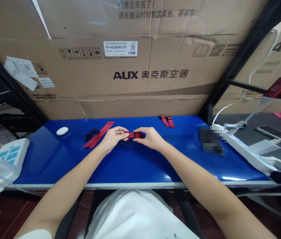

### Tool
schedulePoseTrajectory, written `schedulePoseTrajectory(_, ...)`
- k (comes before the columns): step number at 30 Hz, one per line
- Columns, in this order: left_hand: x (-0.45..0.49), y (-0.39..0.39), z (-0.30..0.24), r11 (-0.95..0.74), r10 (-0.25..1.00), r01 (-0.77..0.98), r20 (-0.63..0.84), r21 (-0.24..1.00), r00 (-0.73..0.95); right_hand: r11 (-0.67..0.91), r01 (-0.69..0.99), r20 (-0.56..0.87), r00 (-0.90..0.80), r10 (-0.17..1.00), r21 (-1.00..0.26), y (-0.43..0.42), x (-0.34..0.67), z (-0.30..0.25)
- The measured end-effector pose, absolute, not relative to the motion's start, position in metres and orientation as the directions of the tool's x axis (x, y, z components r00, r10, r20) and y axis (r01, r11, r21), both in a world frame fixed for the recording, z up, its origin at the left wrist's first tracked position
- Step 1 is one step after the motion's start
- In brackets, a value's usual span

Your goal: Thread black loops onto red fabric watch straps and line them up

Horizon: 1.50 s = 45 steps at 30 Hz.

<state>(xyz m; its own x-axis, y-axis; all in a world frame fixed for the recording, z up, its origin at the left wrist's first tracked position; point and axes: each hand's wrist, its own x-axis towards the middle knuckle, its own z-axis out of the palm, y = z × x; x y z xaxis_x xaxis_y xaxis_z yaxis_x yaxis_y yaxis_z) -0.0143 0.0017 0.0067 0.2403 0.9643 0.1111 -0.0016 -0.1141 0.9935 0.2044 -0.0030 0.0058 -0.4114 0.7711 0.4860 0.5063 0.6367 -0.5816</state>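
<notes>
Flat, square and untwisted

The blue tabletop (140, 166) offers bare room at the front, a sensible place to steady the forearms. Left hand (114, 137) and right hand (151, 137) face each other slightly apart, both pinching one piece between thumb and fingers. Loose red straps (99, 134) lie just beside the left hand, best kept clear of the work. The held red strap (131, 135) spans the gap at mid-table; light, even tension should stop it curling. Smallest is its black fitting (135, 135), beside the right fingertips: keep it square to the webbing. Whether the band threads through it, I cannot tell.
</notes>
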Motion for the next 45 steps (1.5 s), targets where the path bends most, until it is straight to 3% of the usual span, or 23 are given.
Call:
schedulePoseTrajectory(5, -0.024, 0.008, 0.003, -0.107, 0.978, 0.168, 0.073, 0.98, 0.198, 0.646, 0.585, 0.417, -0.493, 0.763, -0.491, 0.012, 0.214, -0.001)
schedulePoseTrajectory(8, -0.022, 0.008, -0.003, -0.213, 0.961, 0.336, 0.134, 0.917, 0.243, 0.659, 0.588, 0.406, -0.519, 0.752, -0.469, 0.023, 0.214, -0.008)
schedulePoseTrajectory(13, -0.017, 0.002, -0.01, -0.516, 0.855, 0.618, 0.313, 0.593, 0.413, 0.507, 0.75, 0.371, -0.366, 0.853, -0.425, 0.034, 0.212, -0.023)
schedulePoseTrajectory(16, -0.016, 0.0, -0.014, -0.686, 0.727, 0.609, 0.358, 0.398, 0.586, 0.438, 0.812, 0.288, -0.345, 0.893, -0.387, 0.031, 0.212, -0.031)
schedulePoseTrajectory(18, -0.015, 0.001, -0.017, -0.723, 0.691, 0.596, 0.325, 0.351, 0.646, 0.441, 0.828, 0.24, -0.377, 0.895, -0.345, 0.027, 0.212, -0.034)
schedulePoseTrajectory(26, -0.002, 0.011, -0.024, -0.709, 0.696, 0.669, 0.378, 0.225, 0.61, 0.423, 0.863, 0.152, -0.395, 0.906, -0.275, 0.017, 0.207, -0.029)
schedulePoseTrajectory(33, -0.007, 0.009, -0.022, -0.665, 0.731, 0.715, 0.381, 0.215, 0.566, 0.424, 0.873, 0.142, -0.401, 0.905, -0.24, 0.016, 0.207, -0.029)
schedulePoseTrajectory(39, -0.018, 0.015, -0.024, -0.436, 0.892, 0.883, 0.218, 0.176, 0.397, 0.425, 0.88, 0.151, -0.4, 0.904, -0.212, 0.018, 0.206, -0.033)
schedulePoseTrajectory(45, -0.019, 0.02, -0.027, -0.4, 0.915, 0.902, 0.129, 0.161, 0.383, 0.424, 0.881, 0.14, -0.403, 0.905, -0.21, 0.017, 0.205, -0.031)
